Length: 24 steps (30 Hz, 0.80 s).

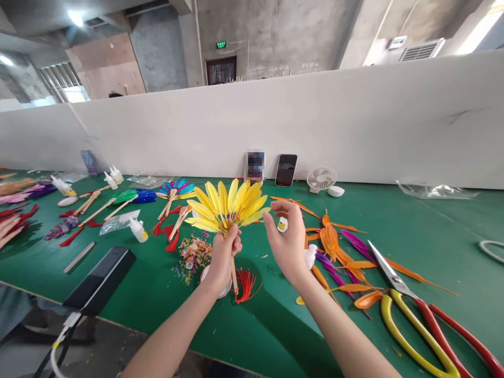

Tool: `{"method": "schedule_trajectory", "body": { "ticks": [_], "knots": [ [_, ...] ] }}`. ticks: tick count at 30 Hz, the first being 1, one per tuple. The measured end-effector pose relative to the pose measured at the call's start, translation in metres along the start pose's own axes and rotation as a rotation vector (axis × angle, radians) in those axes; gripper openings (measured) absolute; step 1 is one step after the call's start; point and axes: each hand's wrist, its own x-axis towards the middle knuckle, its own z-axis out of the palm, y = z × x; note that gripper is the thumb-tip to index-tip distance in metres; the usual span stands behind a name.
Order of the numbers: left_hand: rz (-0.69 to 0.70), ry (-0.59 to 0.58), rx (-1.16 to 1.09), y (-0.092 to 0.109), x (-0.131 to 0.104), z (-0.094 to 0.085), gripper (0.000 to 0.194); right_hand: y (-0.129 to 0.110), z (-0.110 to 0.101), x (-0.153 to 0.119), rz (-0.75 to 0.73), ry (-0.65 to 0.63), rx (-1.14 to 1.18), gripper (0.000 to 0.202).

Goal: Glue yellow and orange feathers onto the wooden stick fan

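My left hand (pixel 226 252) is closed round the base of a yellow feather fan (pixel 230 205), whose feathers spread upward. Below the fist its wooden handle (pixel 234 275) shows, with a red tassel (pixel 246 286) hanging from the end. Close to the fan's right edge is my right hand (pixel 289 239), fingers curved and thumb apart, with nothing visible in it. Whether the thumb tip touches the outermost feather I cannot tell. Colourful small bits (pixel 195 251) lie in a pile left of my left wrist. A round container (pixel 225 290) is partly hidden behind that wrist.
Large scissors (pixel 401 286) lie open at the right beside loose orange feathers (pixel 334 244). Finished-looking fans (pixel 126 197), glue bottles (pixel 137 230) and a black box (pixel 100 278) are on the left. A phone (pixel 286 170) and small fan (pixel 322 179) stand by the white partition (pixel 354 121). Another person's hand (pixel 8 230) shows far left.
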Motion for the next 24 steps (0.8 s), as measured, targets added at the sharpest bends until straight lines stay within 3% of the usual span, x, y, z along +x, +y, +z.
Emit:
{"method": "schedule_trajectory", "body": {
  "ticks": [5, 9, 11, 24],
  "knots": [
    [-0.001, -0.075, 0.046, -0.001, -0.004, 0.001, 0.039, 0.006, 0.0, 0.011, 0.166, -0.066, 0.177, 0.039],
    [-0.008, -0.128, 0.096, 0.0, -0.008, 0.002, 0.041, 0.004, -0.008, 0.025, 0.399, -0.358, 0.36, 0.036],
    [-0.021, -0.122, 0.105, 0.001, -0.01, 0.003, 0.044, 0.003, -0.012, 0.029, 0.483, -0.446, 0.428, 0.033],
    [-0.059, -0.07, 0.125, 0.004, -0.01, 0.008, 0.049, 0.005, -0.011, 0.029, 0.578, -0.457, 0.515, 0.029]
  ]
}}
